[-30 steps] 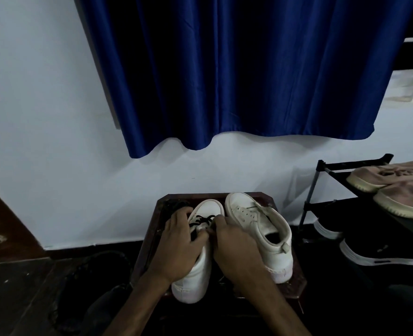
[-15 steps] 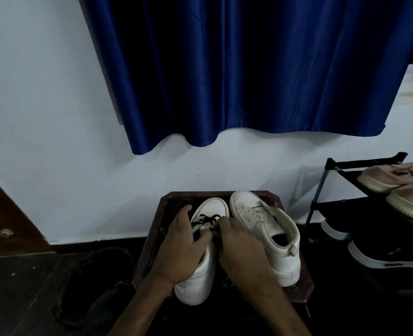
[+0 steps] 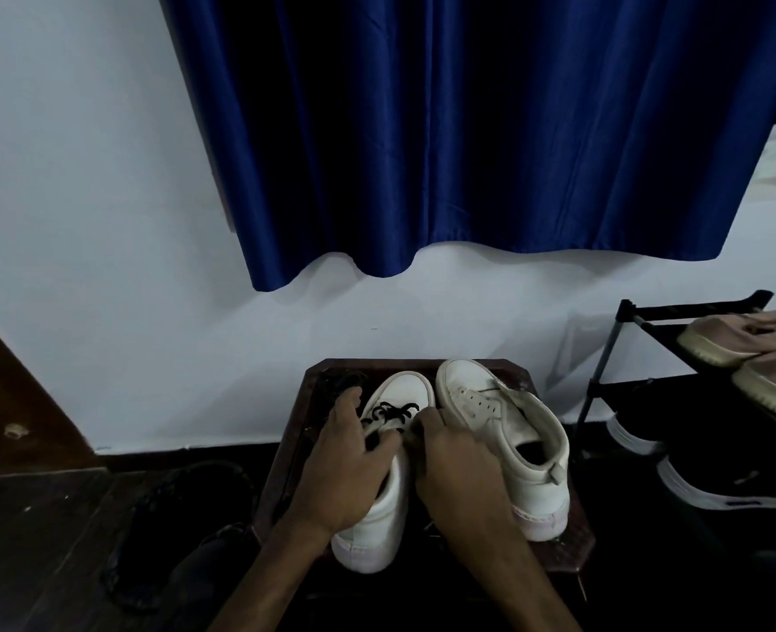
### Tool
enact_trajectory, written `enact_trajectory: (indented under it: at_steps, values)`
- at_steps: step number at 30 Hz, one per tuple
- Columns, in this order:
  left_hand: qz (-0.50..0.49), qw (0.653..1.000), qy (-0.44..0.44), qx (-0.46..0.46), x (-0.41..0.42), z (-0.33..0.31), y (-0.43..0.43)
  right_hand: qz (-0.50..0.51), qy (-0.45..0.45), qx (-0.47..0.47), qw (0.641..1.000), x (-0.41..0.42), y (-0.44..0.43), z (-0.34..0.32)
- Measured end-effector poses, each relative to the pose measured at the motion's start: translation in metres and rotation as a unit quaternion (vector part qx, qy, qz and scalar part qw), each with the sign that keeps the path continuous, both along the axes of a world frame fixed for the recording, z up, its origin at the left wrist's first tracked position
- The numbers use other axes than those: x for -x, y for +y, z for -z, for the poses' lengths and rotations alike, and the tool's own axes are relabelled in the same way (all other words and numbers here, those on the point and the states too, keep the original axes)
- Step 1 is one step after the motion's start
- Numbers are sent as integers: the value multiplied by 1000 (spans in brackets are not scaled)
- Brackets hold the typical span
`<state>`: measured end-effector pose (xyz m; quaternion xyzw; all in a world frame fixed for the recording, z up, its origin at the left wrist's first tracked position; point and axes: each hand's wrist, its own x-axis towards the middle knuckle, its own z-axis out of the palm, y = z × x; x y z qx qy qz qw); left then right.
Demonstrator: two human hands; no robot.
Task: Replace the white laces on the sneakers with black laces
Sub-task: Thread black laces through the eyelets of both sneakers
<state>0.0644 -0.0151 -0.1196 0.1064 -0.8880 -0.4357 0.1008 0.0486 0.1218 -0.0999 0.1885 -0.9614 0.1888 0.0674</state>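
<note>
Head view: left hand grips the white leather sneaker on the dark wooden stool, right hand pressed close beside it at the thin black lace, grip hidden. Barely moved since a second ago, so only the toe rows look laced.

The left sneaker, toward the left edge of the table, is white with a black lace crossing its front. The right sneaker is cream-white and dark inside. The table is dark reddish-brown. The curtain is deep plain blue, the wall pale bluish-white. The black rack carries 2 pinkish-beige shoes with cream soles.
</note>
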Motion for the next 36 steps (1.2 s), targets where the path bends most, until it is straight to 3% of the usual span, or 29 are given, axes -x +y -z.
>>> enact_trajectory:
  at_steps: [2,6,9,11,14,19,25,28,30,32,34,36]
  values:
    - [-6,1000,0,-2,0,1,0,2,-13,-19,1000,0,5,2]
    - [-17,1000,12,5,1,1,0,-10,-69,-149,986,-5,15,5]
    - [-59,996,55,-46,1,3,2,6,-49,-32,998,-4,11,5]
    - [-116,980,70,-147,-2,8,1,3,-25,43,999,0,6,9]
    - [-192,939,44,-280,0,17,1,-2,-15,84,996,4,-1,14]
    - [-178,938,26,-297,9,18,13,16,-37,179,983,15,4,13]
    - [-83,984,-17,-155,10,22,-9,45,-70,141,986,11,8,6]
    - [-80,993,-27,-78,12,12,-11,66,-51,120,989,4,6,-7]
    - [-91,993,-5,-74,11,-1,-11,64,-45,118,990,5,8,-20]
    - [-68,988,30,-139,13,-23,-9,61,-112,247,960,12,8,-36]
    - [-45,963,45,-261,13,-52,-7,40,-240,440,865,19,10,-57]
    - [-32,930,53,-363,11,-86,-9,-15,-326,556,765,26,16,-86]
